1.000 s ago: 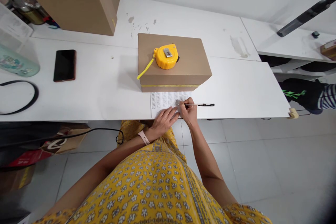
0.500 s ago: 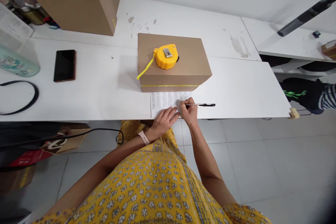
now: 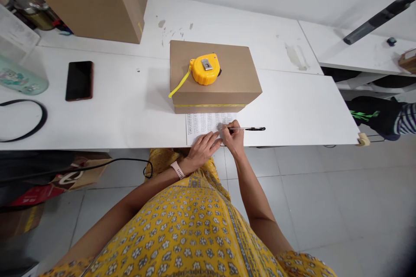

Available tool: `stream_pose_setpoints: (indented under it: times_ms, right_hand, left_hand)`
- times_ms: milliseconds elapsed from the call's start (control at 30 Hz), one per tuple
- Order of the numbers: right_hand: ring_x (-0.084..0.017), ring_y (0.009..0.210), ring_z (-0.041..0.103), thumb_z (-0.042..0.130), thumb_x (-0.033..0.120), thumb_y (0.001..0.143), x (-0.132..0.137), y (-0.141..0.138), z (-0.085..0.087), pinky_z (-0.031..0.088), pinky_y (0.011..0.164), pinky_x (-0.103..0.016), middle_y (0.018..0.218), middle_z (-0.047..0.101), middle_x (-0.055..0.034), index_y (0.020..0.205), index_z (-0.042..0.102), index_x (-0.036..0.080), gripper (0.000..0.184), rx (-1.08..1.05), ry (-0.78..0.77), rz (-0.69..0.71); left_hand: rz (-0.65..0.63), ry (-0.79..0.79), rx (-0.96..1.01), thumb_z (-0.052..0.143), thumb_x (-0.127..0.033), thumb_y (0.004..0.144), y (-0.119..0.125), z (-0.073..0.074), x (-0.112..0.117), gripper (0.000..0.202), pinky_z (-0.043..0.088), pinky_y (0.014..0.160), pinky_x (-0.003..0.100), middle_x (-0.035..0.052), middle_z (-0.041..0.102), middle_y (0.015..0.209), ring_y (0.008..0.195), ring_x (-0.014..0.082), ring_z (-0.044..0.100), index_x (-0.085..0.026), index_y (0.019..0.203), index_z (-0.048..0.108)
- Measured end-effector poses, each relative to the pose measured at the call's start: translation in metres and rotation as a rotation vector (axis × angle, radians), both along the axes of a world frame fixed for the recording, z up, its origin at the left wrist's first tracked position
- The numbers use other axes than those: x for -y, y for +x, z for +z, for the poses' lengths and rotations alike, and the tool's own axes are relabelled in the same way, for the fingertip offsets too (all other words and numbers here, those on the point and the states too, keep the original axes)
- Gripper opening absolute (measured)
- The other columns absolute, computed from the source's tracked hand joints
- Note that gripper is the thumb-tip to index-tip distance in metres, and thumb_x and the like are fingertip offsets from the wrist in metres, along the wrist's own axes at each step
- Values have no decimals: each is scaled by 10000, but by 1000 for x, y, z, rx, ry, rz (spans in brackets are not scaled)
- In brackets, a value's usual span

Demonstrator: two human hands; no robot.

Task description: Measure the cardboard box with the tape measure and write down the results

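Observation:
A printed sheet of paper (image 3: 198,126) lies at the front edge of the white table, its far end covered by a cardboard box (image 3: 227,60). My left hand (image 3: 202,149) rests flat on the near edge of the sheet, fingers stretched out. Closed round a pen (image 3: 255,129), my right hand (image 3: 234,138) is on the right side of the paper, with the pen's black end pointing right and its tip at the sheet. On top of the box sits a yellow tape measure (image 3: 205,69) with a yellow strap hanging toward the left.
A phone (image 3: 79,81), a mint-green bottle (image 3: 22,78) and a black band (image 3: 40,119) lie on the left of the table (image 3: 136,121). Behind them stands a large cardboard box (image 3: 94,4). A dark cylindrical rod (image 3: 373,21) is at the far right, above shelves.
Almost nothing differs. The whole view has shifted very slightly, and both hands keep their places on the paper, the pen still in my right hand.

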State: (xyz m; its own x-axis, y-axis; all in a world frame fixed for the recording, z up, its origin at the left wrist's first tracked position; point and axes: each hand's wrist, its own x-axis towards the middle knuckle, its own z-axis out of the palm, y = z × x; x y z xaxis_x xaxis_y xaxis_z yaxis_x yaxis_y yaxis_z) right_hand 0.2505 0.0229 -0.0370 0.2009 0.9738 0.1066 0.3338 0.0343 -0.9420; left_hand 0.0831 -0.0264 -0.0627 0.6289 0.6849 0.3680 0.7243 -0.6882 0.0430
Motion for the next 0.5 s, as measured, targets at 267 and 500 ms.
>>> stream_pose_setpoints:
  times_ms: [267, 500]
  right_hand:
    - [-106, 557, 401, 608, 349, 842, -1, 1, 4, 342, 577, -264, 570, 425, 84, 697, 429, 247, 252, 33, -19, -38]
    - [-108, 553, 390, 608, 348, 827, 1, 0, 5, 336, 570, -263, 554, 412, 89, 695, 415, 251, 253, 31, -39, -50]
  left_hand:
    - [-2, -21, 4, 514, -165, 1040, 0, 0, 0, 376, 478, 1073, 411, 131, 602, 1496, 1350, 274, 581, -201, 1393, 639]
    - [2, 7, -6, 501, -167, 1045, 1, 0, 0, 366, 478, 1063, 410, 124, 610, 1490, 1343, 269, 584, -199, 1381, 645]
